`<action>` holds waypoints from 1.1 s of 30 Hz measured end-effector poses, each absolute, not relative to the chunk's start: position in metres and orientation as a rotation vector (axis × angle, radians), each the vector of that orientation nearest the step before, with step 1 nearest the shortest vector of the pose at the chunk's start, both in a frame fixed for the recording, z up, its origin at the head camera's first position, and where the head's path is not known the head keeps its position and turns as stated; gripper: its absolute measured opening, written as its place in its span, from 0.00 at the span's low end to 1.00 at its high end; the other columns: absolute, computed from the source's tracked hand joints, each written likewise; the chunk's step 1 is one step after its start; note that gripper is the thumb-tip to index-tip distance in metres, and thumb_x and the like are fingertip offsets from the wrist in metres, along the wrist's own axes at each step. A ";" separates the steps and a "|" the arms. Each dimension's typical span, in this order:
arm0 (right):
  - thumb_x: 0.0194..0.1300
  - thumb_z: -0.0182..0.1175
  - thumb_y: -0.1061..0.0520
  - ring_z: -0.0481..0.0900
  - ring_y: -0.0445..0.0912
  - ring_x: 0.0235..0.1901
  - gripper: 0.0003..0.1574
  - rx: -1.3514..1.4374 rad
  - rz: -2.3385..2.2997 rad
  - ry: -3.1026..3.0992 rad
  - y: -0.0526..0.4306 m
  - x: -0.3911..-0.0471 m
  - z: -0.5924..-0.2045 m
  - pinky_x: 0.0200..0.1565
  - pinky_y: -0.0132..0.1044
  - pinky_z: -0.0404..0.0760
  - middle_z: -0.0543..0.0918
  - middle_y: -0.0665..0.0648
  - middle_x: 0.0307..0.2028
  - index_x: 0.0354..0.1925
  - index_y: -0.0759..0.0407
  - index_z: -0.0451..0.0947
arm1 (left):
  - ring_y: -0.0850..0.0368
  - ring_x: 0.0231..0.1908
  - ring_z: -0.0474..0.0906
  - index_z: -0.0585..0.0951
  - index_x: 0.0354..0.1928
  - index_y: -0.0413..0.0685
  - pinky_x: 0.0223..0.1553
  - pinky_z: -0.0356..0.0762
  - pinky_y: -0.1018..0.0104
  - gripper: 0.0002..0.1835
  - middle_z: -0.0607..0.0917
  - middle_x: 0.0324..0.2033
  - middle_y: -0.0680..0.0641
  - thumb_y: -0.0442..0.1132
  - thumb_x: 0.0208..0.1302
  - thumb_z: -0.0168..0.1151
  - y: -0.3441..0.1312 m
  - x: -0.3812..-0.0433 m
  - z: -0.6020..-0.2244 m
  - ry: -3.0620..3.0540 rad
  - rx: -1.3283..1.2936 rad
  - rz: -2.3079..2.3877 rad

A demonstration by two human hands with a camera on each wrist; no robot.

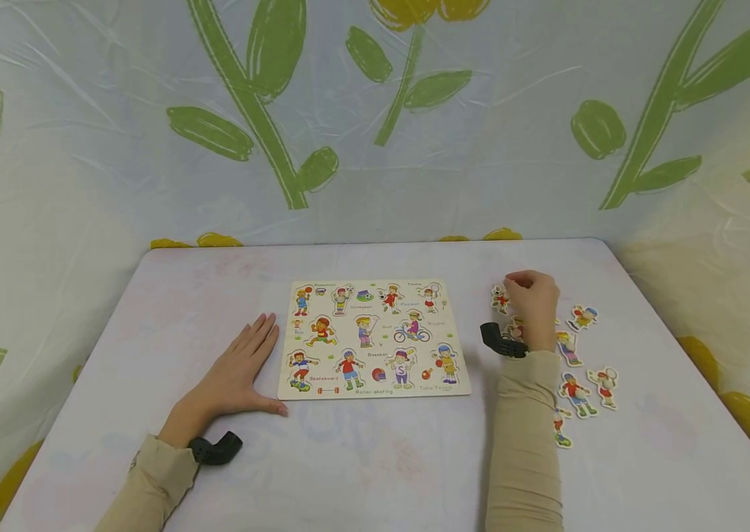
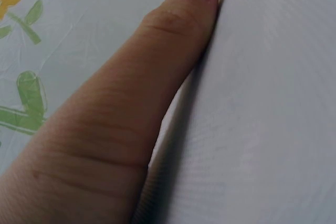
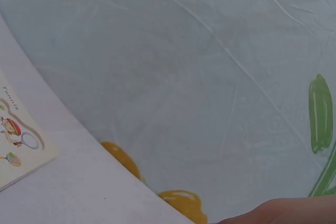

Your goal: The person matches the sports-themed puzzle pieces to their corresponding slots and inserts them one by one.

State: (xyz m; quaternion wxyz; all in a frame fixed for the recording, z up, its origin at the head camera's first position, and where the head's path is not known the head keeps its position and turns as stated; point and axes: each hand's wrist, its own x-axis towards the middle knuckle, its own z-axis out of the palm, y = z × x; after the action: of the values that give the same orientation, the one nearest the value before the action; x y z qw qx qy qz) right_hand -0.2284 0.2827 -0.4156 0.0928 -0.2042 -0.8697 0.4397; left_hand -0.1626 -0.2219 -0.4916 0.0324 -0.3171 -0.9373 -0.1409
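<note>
A pale puzzle board (image 1: pixel 380 391) with printed sports figures lies mid-table; its tennis corner also shows in the right wrist view. My left hand (image 1: pixel 235 369) rests palm down beside the board's left edge, fingers stretched, thumb (image 2: pixel 168 40) pointing to its near corner. Over the loose pieces on the right, my right hand (image 1: pixel 534 299) has bent fingers, its fingertips beside a football-player puzzle piece (image 1: pixel 499 298). Whether they pinch that piece cannot be seen. Only a sliver of this hand (image 3: pixel 283 212) enters the right wrist view.
Several loose figure pieces lie around my right forearm, among them a tennis player (image 1: pixel 604 387), a roller skater (image 1: pixel 577 395) and a table-tennis player (image 1: pixel 583 318). A flower-patterned sheet (image 1: pixel 481 177) hangs behind the table's far edge.
</note>
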 end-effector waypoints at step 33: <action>0.70 0.57 0.56 0.67 0.65 0.59 0.18 -0.832 1.250 -2.702 0.284 -0.228 -0.429 0.65 0.70 0.44 0.78 0.69 0.53 0.49 0.69 0.81 | 0.41 0.76 0.40 0.51 0.76 0.34 0.76 0.40 0.50 0.77 0.47 0.77 0.37 0.84 0.36 0.63 -0.222 -0.162 -0.491 -2.878 -0.985 -0.447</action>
State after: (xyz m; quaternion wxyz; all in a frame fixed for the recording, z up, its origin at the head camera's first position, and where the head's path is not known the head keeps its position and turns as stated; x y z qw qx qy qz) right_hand -0.2284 0.2841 -0.4293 0.0250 -0.2690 -0.8738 0.4043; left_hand -0.1625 -0.2225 -0.4910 0.0333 -0.3203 -0.9355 -0.1454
